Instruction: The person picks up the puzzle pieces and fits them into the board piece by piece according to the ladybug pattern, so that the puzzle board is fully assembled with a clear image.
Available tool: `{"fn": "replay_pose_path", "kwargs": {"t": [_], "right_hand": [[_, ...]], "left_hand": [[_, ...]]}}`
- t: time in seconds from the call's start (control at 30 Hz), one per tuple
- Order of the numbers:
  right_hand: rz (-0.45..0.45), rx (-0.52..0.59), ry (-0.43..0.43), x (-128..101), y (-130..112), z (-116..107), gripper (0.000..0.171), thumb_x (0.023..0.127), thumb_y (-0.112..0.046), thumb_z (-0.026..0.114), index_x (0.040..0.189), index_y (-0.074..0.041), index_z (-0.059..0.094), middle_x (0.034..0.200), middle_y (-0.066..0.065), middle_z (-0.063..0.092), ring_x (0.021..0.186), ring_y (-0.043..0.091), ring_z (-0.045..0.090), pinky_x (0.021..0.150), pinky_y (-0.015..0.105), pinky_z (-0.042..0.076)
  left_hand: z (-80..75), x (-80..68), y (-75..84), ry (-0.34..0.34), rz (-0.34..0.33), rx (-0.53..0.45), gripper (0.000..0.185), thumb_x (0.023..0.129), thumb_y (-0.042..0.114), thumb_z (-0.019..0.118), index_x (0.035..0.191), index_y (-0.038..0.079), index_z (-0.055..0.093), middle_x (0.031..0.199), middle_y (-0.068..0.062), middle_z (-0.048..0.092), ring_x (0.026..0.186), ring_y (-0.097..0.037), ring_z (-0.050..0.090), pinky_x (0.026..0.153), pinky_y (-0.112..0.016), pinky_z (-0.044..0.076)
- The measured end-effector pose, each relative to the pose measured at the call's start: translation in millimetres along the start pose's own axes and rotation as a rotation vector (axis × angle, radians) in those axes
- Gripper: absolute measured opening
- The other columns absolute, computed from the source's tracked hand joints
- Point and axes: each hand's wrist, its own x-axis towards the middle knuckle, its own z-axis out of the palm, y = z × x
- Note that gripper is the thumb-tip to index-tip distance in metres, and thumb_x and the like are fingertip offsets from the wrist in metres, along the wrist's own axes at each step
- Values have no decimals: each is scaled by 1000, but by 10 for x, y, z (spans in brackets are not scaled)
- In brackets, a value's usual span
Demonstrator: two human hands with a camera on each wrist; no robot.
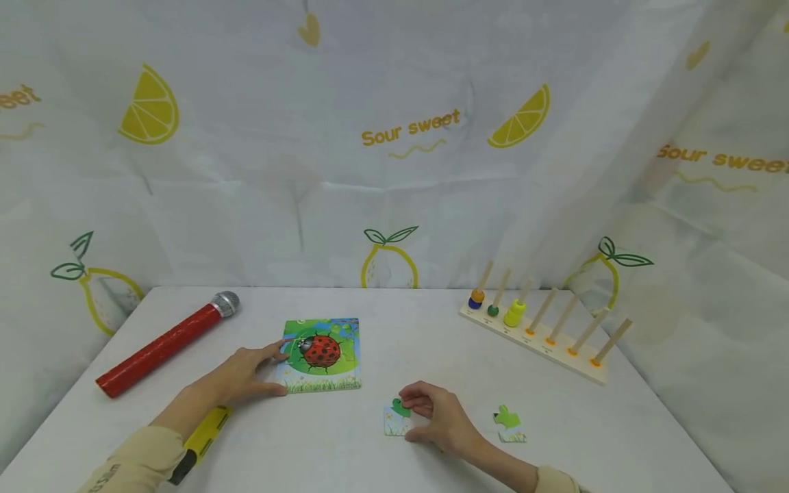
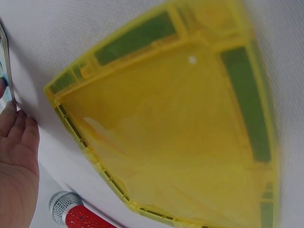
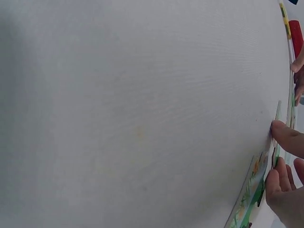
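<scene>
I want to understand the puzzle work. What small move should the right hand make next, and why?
Probably lift the puzzle piece clear of the table: the right hand already pinches it, while the left hand rests on the ladybug puzzle board.

Right hand (image 1: pixel 439 419) on puzzle piece (image 1: pixel 396 418)

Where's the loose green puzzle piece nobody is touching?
In the head view, the loose green piece lies on the table's near right, just right of the right hand, in front of the peg rack.
</scene>
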Motion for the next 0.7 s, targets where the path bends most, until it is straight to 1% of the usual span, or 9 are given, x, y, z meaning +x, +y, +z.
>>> {"fn": "replay_pose_path", "kwargs": {"t": [0.17, 0.23, 0.3, 0.33, 0.37, 0.47, 0.57, 0.6, 0.7], "right_hand": [[15, -1, -20, 21, -18, -36, 48, 69, 6, 81, 112, 2, 61, 109, 11, 65, 104, 29, 63, 85, 25, 53], [26, 16, -32, 32, -32, -47, 46, 70, 4, 81, 112, 2, 62, 109, 11, 65, 104, 30, 62, 84, 25, 54], [55, 59, -51, 39, -46, -56, 45, 71, 4, 80, 112, 3, 63, 109, 12, 66, 104, 30, 62, 83, 24, 54], [69, 75, -60, 44, -51, -61, 44, 71, 4, 80, 111, 4, 63, 108, 12, 66, 103, 29, 63, 81, 24, 55], [87, 87, -71, 49, -54, -67, 43, 71, 3, 80, 111, 4, 64, 108, 12, 67, 101, 28, 63, 81, 23, 55], [121, 102, -98, 66, -49, -88, 39, 72, 3, 80, 108, 5, 66, 101, 9, 67, 93, 21, 63, 77, 20, 54], [120, 94, -114, 82, -29, -115, 35, 73, 2, 79, 106, 4, 67, 91, 4, 66, 84, 15, 61, 72, 18, 52], [118, 99, -117, 87, -22, -124, 35, 74, 1, 79, 107, 4, 67, 89, 3, 66, 82, 15, 61, 70, 18, 51], [116, 142, -125, 93, -6, -149, 36, 75, 2, 78, 109, 4, 66, 89, 4, 66, 80, 14, 61, 69, 18, 52]], "left_hand": [[4, 1, 6, -7, -26, -12, 86, 76, 55, 72, 144, 10, 44, 135, -20, 53, 126, -45, 44, 99, -61, 38], [8, 8, 0, -4, -34, -11, 86, 76, 56, 72, 144, 10, 44, 136, -20, 53, 126, -45, 44, 100, -61, 38], [12, 13, -2, -1, -44, -11, 86, 76, 56, 73, 144, 11, 45, 136, -19, 53, 127, -44, 44, 100, -60, 38], [14, 17, -6, -2, -39, -4, 86, 76, 56, 72, 143, 10, 45, 136, -20, 53, 126, -45, 44, 100, -61, 38], [17, 18, -8, -3, -47, -7, 86, 76, 56, 72, 143, 11, 45, 136, -19, 52, 126, -44, 44, 100, -61, 38], [22, 23, -14, -7, -55, -7, 87, 75, 57, 73, 144, 11, 44, 137, -20, 52, 126, -44, 43, 100, -61, 38], [22, 18, -14, -9, -59, -8, 88, 76, 57, 72, 145, 12, 43, 137, -19, 52, 127, -44, 43, 100, -61, 38], [20, 14, -12, -9, -51, -3, 88, 76, 57, 72, 145, 11, 42, 136, -19, 52, 126, -44, 44, 100, -61, 38], [13, 0, -1, -4, -31, 1, 88, 77, 56, 72, 145, 10, 42, 135, -19, 53, 125, -43, 45, 100, -60, 39]]}}
